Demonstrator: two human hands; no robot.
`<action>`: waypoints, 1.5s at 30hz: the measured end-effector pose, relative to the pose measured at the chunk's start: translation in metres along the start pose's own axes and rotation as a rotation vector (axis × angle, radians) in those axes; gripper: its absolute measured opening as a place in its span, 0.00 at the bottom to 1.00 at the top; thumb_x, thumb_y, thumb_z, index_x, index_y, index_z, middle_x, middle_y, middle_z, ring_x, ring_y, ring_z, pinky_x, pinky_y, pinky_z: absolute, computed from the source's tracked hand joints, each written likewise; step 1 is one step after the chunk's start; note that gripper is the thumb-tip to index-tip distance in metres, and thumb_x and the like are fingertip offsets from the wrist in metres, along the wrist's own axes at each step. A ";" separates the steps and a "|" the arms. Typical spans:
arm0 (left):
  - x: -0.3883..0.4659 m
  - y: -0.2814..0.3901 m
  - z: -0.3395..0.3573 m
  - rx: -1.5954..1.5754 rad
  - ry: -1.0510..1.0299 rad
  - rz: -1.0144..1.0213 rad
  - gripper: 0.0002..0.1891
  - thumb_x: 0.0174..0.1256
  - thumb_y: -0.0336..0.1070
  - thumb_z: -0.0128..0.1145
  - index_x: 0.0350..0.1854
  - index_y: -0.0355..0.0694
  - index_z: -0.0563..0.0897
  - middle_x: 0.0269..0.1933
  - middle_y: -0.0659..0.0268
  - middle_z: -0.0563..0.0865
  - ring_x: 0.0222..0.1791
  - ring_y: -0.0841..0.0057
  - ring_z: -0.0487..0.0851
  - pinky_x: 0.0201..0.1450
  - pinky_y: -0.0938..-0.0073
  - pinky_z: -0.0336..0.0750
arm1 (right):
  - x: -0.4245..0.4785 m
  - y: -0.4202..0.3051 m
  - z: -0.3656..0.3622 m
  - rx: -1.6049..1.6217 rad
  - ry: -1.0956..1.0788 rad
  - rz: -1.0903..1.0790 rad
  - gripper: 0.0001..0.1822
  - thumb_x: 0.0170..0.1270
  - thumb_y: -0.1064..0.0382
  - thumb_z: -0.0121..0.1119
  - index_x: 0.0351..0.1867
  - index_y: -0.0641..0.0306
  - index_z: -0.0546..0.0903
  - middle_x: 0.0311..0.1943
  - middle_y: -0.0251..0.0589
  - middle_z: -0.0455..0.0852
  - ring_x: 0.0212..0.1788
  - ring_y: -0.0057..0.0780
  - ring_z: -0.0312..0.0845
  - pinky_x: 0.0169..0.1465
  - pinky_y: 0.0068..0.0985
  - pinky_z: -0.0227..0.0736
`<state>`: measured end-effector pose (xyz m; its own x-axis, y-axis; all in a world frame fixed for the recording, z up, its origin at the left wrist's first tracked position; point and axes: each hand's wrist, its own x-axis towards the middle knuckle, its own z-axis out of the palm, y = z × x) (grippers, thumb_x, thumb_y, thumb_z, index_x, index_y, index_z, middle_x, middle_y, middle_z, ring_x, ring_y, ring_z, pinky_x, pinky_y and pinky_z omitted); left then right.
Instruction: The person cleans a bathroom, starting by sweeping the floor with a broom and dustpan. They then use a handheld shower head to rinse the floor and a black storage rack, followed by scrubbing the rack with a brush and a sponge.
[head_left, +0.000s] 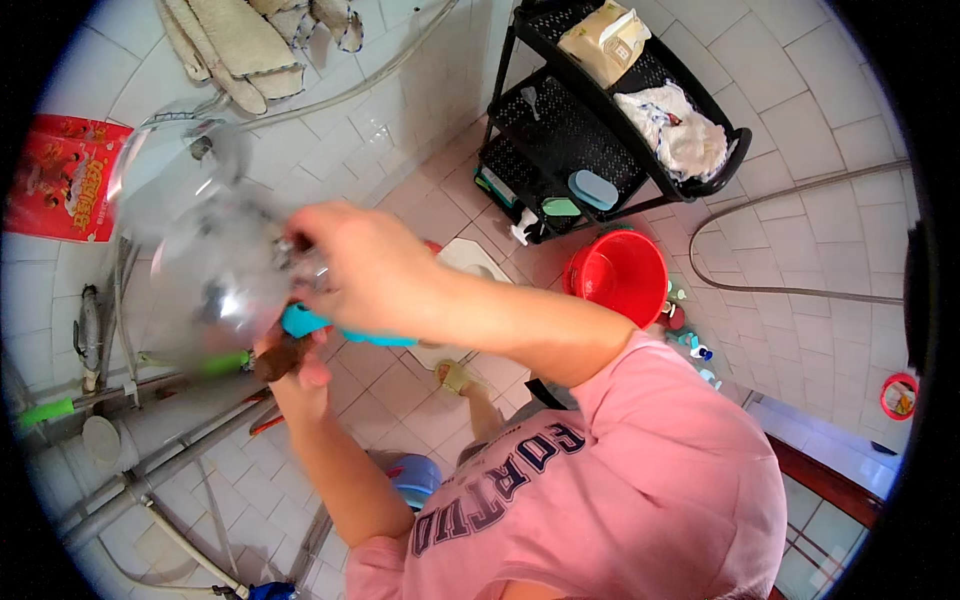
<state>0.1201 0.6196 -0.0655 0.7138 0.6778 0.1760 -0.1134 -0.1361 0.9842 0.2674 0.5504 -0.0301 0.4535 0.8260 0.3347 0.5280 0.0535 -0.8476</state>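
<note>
My right hand (367, 270) reaches across to the left, its fingers curled on a see-through, shiny object (217, 262). Motion blur and reflections hide that object's exact shape and kind. Just below, my left hand (309, 371) is closed around a dark brown piece (281, 360), itself partly covered by the fingers. A turquoise object (306, 320) lies between the two hands and shows again beneath my right forearm; its kind cannot be told.
A black tiered cart (600, 120) stands by the tiled wall, near a red bucket (619, 274). Below are a squat toilet (472, 259) and a blue bucket (415, 476). Pipes (195, 442) run at the left, with cream cloths (240, 45) hanging above and a red printed sheet (64, 180).
</note>
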 end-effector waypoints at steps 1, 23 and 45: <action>-0.002 -0.003 0.000 -0.020 0.061 0.016 0.45 0.39 0.70 0.60 0.53 0.35 0.69 0.41 0.70 0.74 0.39 0.82 0.72 0.39 0.80 0.68 | 0.002 -0.008 0.009 -0.048 -0.008 -0.094 0.18 0.40 0.66 0.64 0.36 0.67 0.74 0.33 0.49 0.78 0.35 0.46 0.76 0.34 0.34 0.73; 0.000 0.004 0.026 -0.497 0.255 -0.232 0.26 0.64 0.49 0.39 0.60 0.38 0.62 0.56 0.61 0.70 0.57 0.69 0.68 0.58 0.70 0.62 | -0.022 -0.025 0.012 0.147 -0.131 -0.091 0.23 0.51 0.72 0.51 0.53 0.70 0.69 0.45 0.56 0.68 0.46 0.51 0.69 0.49 0.32 0.67; 0.001 -0.009 0.024 -0.284 0.289 -0.010 0.29 0.50 0.42 0.57 0.55 0.36 0.67 0.51 0.58 0.72 0.54 0.66 0.71 0.56 0.63 0.66 | -0.039 0.026 -0.024 0.733 -0.321 0.174 0.38 0.51 0.61 0.65 0.63 0.62 0.62 0.52 0.49 0.68 0.53 0.35 0.71 0.52 0.28 0.69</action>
<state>0.1382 0.6046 -0.0745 0.4970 0.8588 0.1247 -0.3223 0.0492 0.9454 0.2807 0.5055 -0.0553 0.1996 0.9708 0.1331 -0.1847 0.1707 -0.9679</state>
